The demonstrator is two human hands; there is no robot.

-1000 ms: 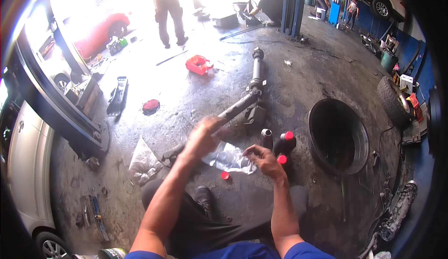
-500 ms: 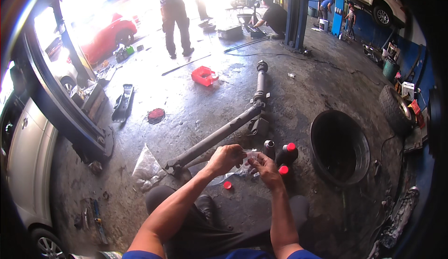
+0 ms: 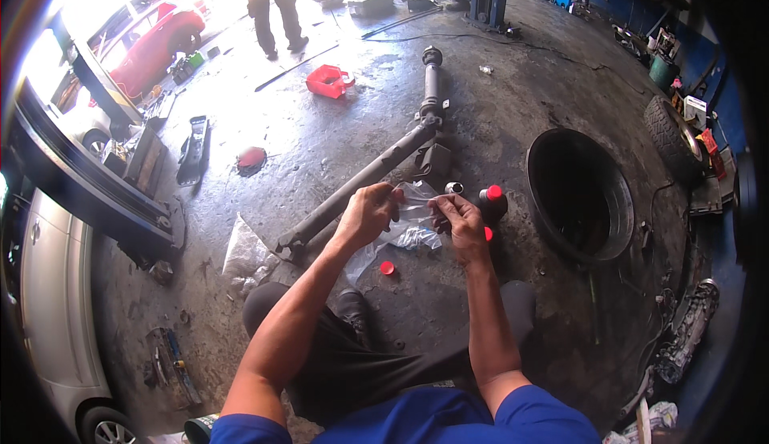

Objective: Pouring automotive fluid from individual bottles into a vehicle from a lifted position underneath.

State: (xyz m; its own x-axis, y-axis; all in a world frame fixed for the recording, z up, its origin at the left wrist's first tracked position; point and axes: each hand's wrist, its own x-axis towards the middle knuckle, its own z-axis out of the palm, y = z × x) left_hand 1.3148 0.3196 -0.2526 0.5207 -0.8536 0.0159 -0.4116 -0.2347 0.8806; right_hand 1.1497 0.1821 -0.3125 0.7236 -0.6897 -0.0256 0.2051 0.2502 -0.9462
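Between my two hands a clear plastic bag [image 3: 416, 210] is stretched, some of its film hanging below the fingers. My left hand [image 3: 370, 218] is closed on one side of it, and my right hand [image 3: 460, 224] pinches the other side. Beyond my right hand stand dark bottles: one with an uncapped neck [image 3: 454, 188], and another with a red cap [image 3: 494, 192]. A loose red cap [image 3: 388, 268] lies on the floor below the bag. The long grey drive shaft [image 3: 360, 184] lies diagonally just past my left hand.
To the right sits a wide black tub [image 3: 621, 204]. A crumpled plastic bag [image 3: 247, 252] lies at the drive shaft's near end. Farther off are a red jug [image 3: 327, 84], a lift post [image 3: 88, 180], a wheel [image 3: 673, 140] and a standing person [image 3: 272, 8].
My hands have moved apart, pulling the plastic bag taut between them. The view has tilted downward, so the floor items appear higher.
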